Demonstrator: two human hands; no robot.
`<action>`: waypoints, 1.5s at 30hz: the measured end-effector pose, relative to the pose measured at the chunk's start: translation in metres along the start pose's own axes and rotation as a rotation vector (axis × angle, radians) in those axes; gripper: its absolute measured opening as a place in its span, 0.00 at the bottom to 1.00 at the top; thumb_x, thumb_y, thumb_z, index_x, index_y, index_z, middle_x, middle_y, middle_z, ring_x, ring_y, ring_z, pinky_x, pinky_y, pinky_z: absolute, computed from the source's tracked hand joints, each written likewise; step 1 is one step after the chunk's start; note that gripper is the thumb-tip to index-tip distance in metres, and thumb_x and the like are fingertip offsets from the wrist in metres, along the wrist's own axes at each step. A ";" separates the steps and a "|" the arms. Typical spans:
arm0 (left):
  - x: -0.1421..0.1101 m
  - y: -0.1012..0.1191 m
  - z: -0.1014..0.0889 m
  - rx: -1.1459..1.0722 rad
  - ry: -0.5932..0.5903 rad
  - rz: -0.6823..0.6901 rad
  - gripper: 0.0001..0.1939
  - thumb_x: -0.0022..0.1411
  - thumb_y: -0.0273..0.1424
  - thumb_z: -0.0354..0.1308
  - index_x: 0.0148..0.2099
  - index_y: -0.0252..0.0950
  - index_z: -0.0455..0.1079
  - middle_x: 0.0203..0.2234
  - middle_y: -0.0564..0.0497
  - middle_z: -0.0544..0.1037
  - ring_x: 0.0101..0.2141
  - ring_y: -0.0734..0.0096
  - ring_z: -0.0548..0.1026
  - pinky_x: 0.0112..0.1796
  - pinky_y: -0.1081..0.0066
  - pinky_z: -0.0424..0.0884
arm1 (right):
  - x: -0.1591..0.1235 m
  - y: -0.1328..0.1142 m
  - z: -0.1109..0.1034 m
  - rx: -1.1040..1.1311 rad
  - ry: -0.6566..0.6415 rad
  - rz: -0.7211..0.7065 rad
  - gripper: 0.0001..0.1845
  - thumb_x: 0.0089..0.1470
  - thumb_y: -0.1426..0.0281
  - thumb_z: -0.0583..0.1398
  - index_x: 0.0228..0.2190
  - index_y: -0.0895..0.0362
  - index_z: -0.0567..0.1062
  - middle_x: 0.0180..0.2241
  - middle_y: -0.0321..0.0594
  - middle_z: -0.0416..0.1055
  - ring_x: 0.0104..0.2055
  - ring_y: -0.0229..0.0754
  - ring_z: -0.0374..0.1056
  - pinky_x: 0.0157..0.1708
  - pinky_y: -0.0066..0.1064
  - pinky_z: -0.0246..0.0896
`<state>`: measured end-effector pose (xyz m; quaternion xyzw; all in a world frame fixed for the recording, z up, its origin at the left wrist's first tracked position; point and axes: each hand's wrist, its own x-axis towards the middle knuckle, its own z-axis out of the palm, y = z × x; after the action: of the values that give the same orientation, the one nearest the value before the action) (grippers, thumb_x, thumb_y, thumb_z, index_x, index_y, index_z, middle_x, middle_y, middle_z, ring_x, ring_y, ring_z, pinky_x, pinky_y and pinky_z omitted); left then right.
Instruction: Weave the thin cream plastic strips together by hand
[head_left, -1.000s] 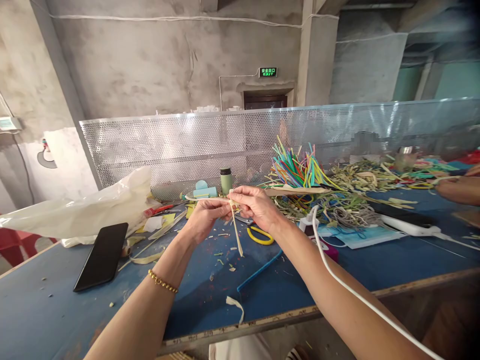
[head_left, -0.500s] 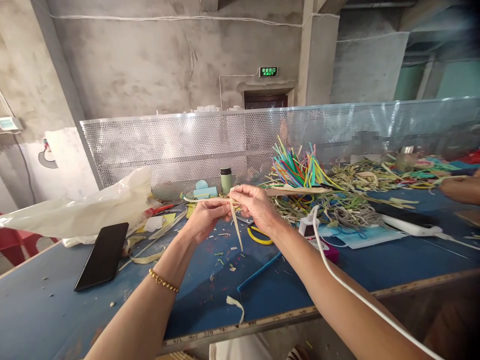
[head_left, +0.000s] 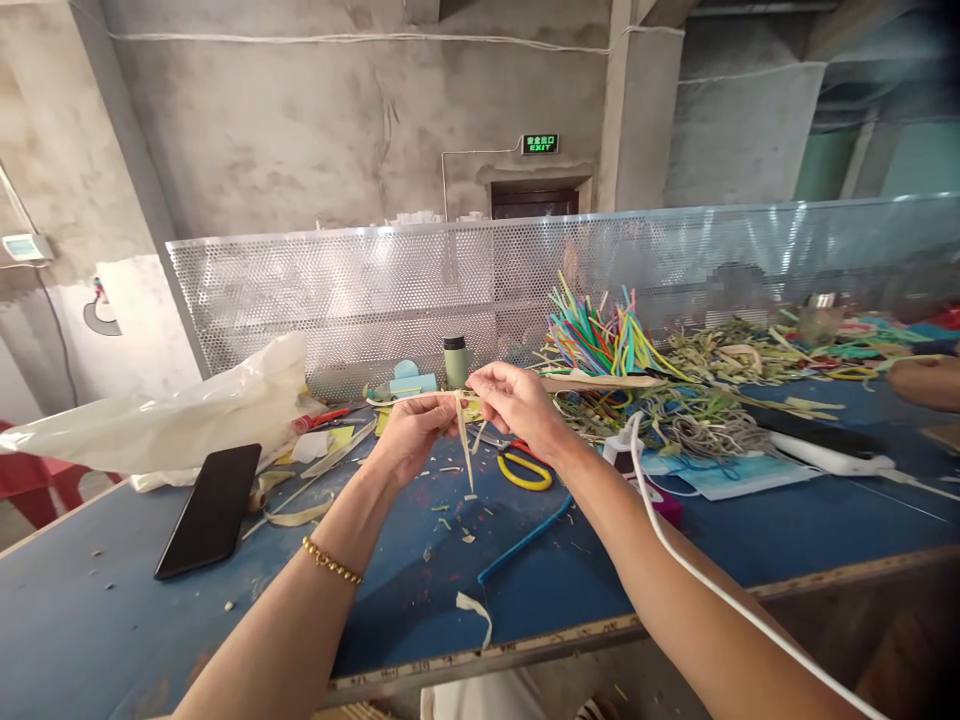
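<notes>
Over the blue table, my left hand is closed in a pinch on a thin pale stem, whose end points left. A cream strip hangs down from the fingertips. Close on the right, my right hand is closed too, thumb and finger pinching at the strip where it meets the stem; the exact grip is hidden. Below my right wrist lie scissors with a yellow handle loop and some red. A fuzzy blue stick and a loose cream scrap lie nearer the edge.
A black phone and a white plastic bag lie on the left. Behind my hands stands a green bottle. Colourful stems pile up at right. A white cable crosses my right forearm. Another person's hand is far right.
My right hand has shifted slightly up, and the hanging strip now falls more vertically. The scissors' handles show more. The view has moved slightly.
</notes>
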<state>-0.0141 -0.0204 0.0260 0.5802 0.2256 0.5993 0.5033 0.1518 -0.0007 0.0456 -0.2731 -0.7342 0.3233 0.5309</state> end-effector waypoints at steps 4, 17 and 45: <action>0.001 -0.002 0.000 -0.011 0.006 -0.009 0.12 0.45 0.32 0.73 0.29 0.28 0.78 0.24 0.47 0.77 0.24 0.76 0.68 0.28 0.72 0.62 | -0.002 -0.003 0.002 -0.050 -0.084 -0.088 0.16 0.56 0.59 0.63 0.34 0.60 0.75 0.17 0.29 0.62 0.16 0.29 0.53 0.16 0.24 0.47; 0.002 -0.002 0.000 -0.067 0.075 0.013 0.11 0.54 0.33 0.67 0.27 0.32 0.71 0.19 0.55 0.64 0.21 0.78 0.62 0.26 0.72 0.60 | 0.004 0.012 0.008 -0.171 -0.044 -0.195 0.13 0.55 0.62 0.62 0.34 0.62 0.76 0.21 0.34 0.68 0.21 0.32 0.60 0.22 0.25 0.55; 0.005 0.001 0.002 -0.118 0.121 0.060 0.10 0.48 0.27 0.64 0.22 0.34 0.65 0.19 0.55 0.66 0.23 0.76 0.65 0.28 0.71 0.62 | -0.002 0.003 0.017 -0.091 0.013 -0.184 0.09 0.53 0.66 0.62 0.30 0.60 0.73 0.22 0.38 0.74 0.23 0.35 0.68 0.24 0.27 0.62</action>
<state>-0.0118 -0.0169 0.0293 0.5189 0.2024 0.6602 0.5039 0.1361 -0.0038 0.0381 -0.2304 -0.7667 0.2379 0.5500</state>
